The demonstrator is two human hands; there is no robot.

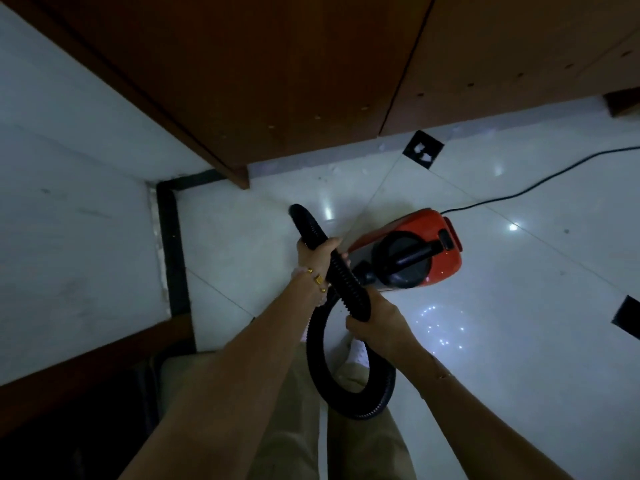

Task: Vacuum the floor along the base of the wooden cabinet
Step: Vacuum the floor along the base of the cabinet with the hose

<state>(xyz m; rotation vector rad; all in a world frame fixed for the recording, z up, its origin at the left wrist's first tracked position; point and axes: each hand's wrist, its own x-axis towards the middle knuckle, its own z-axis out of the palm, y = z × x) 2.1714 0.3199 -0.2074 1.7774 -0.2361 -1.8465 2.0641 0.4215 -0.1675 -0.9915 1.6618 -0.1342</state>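
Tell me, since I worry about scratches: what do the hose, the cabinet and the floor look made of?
Hose: likely flexible black plastic, matte, judging by its ribbed corrugations and its bend. Cabinet: brown wood or wood veneer, satin; the dim light hides the grain. Floor: pale glossy tiles, probably ceramic or stone, with sharp light reflections and thin joints.

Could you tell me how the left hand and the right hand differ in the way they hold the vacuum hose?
The left hand grips the black hose nearer its open end, towards the wooden cabinet; the right hand grips it lower, closer to the body. The left wrist wears a gold bracelet; the right wrist shows none. Both are closed around the hose, beside the red vacuum cleaner.
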